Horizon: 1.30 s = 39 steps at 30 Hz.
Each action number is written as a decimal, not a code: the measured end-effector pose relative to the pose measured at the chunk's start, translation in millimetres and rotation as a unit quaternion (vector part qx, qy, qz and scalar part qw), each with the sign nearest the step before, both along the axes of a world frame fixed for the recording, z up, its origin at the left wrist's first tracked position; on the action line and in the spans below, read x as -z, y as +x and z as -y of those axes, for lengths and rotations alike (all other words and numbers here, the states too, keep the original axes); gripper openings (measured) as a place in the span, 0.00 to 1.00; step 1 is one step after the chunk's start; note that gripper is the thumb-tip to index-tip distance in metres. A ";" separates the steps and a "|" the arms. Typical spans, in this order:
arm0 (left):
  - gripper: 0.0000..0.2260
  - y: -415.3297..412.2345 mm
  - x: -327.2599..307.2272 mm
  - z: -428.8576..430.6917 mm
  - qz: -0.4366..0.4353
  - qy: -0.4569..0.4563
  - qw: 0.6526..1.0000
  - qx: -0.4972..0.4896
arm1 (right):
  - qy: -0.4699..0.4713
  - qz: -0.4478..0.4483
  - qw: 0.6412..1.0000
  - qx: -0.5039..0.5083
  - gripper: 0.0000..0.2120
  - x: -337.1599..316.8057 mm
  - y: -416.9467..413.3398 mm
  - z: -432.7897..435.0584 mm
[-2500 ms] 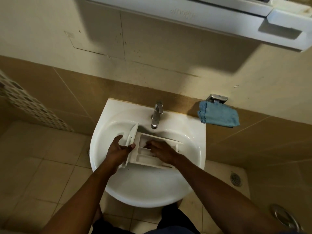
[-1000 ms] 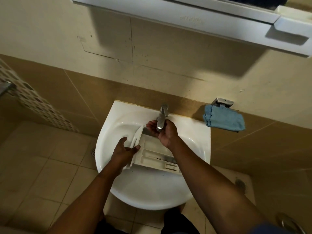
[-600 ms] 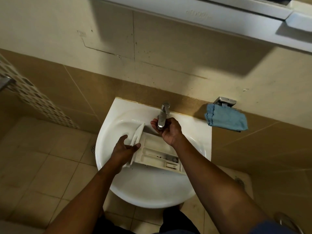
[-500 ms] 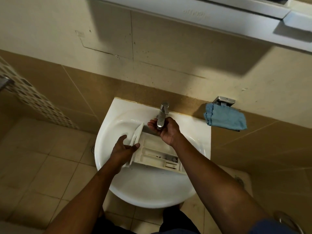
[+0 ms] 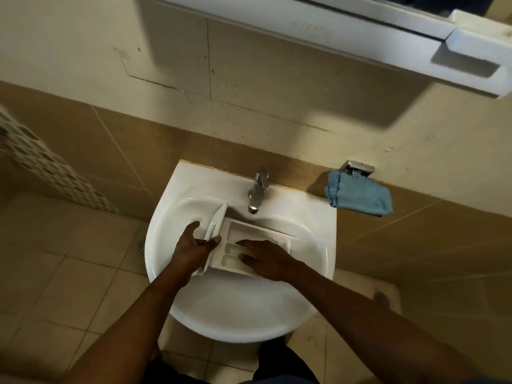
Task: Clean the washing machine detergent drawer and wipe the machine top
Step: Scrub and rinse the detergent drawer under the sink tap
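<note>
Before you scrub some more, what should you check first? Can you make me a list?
The white plastic detergent drawer lies in the white ceramic sink: ok.
The left hand grips the drawer's front panel: ok.
The right hand rests in the compartments: ok.
Water running from the chrome tap: cannot tell.
The blue cloth hangs on the metal wall holder: ok.
Compartments clean: cannot tell.

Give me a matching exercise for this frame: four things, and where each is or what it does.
1 detergent drawer
2 blue cloth
3 tap
4 left hand

A hangs from the wall holder
B grips the drawer's front panel
C lies in the sink
D stands on the sink's back rim

Pairs: 1-C, 2-A, 3-D, 4-B
</note>
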<state>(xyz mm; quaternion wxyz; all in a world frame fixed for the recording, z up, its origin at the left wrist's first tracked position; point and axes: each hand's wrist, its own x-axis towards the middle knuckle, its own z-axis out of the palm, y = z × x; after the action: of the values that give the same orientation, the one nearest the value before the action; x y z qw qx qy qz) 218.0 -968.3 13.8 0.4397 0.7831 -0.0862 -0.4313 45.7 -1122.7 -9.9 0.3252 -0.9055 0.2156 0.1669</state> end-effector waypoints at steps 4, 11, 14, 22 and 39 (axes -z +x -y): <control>0.37 -0.4 -1.4 0.2 -0.006 -0.004 1.000 0.001 | -0.104 -0.031 0.993 -0.048 0.22 -5.0 -38.3 39.6; 0.37 -0.4 -0.9 -0.9 -0.003 -0.003 1.000 0.003 | 0.089 0.120 0.927 0.343 0.09 -27.4 -31.2 64.7; 0.37 -1.0 -2.6 0.0 0.001 -0.004 1.000 0.002 | 0.275 0.107 0.770 0.566 0.10 -34.2 -38.1 70.9; 0.36 -2.0 -5.8 1.1 -0.001 -0.001 1.000 -0.007 | 0.137 -0.008 0.896 0.422 0.09 -10.8 -43.8 34.9; 0.37 -0.7 -5.1 -1.8 -0.004 -0.003 1.000 -0.002 | -0.121 -0.050 0.985 0.111 0.39 13.7 -56.5 23.5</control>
<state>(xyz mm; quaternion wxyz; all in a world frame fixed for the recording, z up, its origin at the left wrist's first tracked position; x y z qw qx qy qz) 217.3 -966.5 18.9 0.4435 0.7801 -0.0844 -0.4330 -10.8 -1146.2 -23.6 0.2187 -0.8992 0.3492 0.1473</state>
